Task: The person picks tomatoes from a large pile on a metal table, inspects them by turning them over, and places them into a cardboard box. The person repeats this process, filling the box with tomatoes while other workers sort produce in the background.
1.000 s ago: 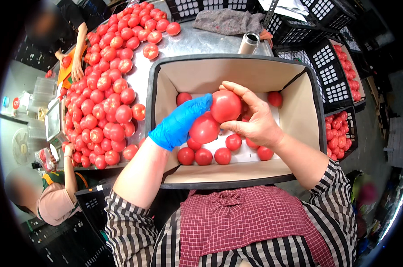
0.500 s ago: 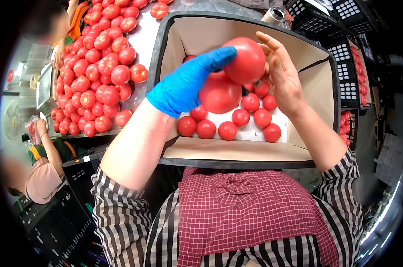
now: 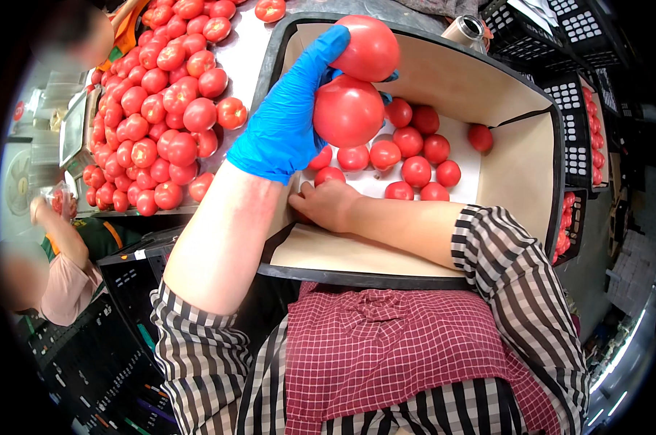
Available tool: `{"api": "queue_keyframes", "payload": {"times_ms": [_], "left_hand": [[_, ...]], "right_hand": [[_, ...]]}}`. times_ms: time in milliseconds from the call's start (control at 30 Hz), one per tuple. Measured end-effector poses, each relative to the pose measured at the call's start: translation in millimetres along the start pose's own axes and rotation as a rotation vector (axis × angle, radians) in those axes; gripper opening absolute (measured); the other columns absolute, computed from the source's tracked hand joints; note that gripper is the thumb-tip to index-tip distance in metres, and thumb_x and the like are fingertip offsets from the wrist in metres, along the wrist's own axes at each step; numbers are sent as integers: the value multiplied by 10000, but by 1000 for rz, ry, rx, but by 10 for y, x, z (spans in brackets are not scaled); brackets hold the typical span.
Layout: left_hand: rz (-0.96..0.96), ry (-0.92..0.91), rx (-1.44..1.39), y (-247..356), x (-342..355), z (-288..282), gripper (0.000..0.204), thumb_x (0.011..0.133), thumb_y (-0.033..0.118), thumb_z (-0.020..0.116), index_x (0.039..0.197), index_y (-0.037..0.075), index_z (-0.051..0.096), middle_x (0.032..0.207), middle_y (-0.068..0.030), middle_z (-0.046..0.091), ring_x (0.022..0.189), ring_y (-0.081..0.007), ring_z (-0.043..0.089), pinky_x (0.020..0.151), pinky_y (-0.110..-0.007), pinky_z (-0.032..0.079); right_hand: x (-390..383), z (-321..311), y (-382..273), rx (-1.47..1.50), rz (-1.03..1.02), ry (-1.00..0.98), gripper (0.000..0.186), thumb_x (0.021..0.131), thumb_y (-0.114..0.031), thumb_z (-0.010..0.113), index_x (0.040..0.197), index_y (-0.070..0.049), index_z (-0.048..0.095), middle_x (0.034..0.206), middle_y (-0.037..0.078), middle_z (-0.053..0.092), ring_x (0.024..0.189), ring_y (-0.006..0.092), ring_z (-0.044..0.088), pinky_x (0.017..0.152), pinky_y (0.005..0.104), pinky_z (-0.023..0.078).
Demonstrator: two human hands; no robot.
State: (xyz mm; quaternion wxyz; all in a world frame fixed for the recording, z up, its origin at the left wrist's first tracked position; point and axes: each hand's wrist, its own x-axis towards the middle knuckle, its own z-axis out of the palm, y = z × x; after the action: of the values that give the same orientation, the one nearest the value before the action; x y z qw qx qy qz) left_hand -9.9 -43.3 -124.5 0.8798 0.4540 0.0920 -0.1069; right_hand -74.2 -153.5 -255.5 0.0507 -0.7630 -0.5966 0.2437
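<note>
Looking at the head view, we notice one change: half a second ago the right hand (image 3: 333, 206) was raised beside the upper tomato (image 3: 369, 48) and lower tomato (image 3: 348, 111), and now it is down in the box (image 3: 520, 167), nearer to us than the left hand (image 3: 273, 134). We judge that this leaves the left hand to carry both while the right attends to the loose tomatoes (image 3: 416, 172) in the box. The gloved left hand is curled round its two, one by the thumb tip, the other just below, toward us. Each is round, so we find no clear long axis; smooth sides face us, with stem ends out of sight. Together they line up roughly away from us. The right hand's fingertips are hidden, so we cannot tell whether it grips anything.
</note>
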Motion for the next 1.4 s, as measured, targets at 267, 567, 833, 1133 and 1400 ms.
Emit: {"api": "queue_keyframes", "payload": {"times_ms": [267, 567, 833, 1133, 1400], "left_hand": [[0, -3, -6, 22, -4, -43, 628, 943, 512, 548, 1408, 113, 409, 1258, -174, 588, 1047, -315, 646, 766, -449, 599], [-133, 36, -10, 34, -12, 49, 650, 954, 564, 484, 1347, 47, 500, 1196, -181, 640, 1005, -290, 665, 871, -381, 564], [-358, -42, -111, 43, -64, 85, 641, 922, 535, 584, 1333, 49, 507, 1185, -144, 616, 999, -265, 660, 793, -411, 594], [-387, -128, -23, -20, -68, 115, 775, 909, 648, 482, 1407, 57, 425, 1286, -189, 572, 1055, -343, 649, 753, -520, 601], [-412, -178, -168, -47, -49, 114, 807, 888, 637, 538, 1428, 57, 393, 1326, -228, 533, 1096, -426, 618, 833, -531, 577]], "right_hand": [[-231, -255, 129, 384, 126, 111, 453, 768, -230, 705, 1152, -77, 519, 1120, 155, 601, 958, 319, 658, 790, 414, 526], [-1093, -928, 741, 2004, 476, 403, 568, 941, -601, 372, 1137, -104, 565, 896, 46, 638, 615, 142, 559, 505, 261, 393], [-1438, -1062, 691, 2129, 338, 508, 677, 973, -651, 248, 1144, -83, 573, 894, 69, 627, 675, 165, 578, 514, 279, 428], [-1306, -973, 632, 1795, 516, 671, 684, 1008, -613, 185, 982, -72, 601, 689, 75, 637, 506, 123, 528, 480, 267, 419], [-1308, -980, 706, 1331, 443, 787, 544, 1018, -514, 400, 835, -28, 561, 571, 54, 519, 562, 137, 570, 545, 325, 461]]}}
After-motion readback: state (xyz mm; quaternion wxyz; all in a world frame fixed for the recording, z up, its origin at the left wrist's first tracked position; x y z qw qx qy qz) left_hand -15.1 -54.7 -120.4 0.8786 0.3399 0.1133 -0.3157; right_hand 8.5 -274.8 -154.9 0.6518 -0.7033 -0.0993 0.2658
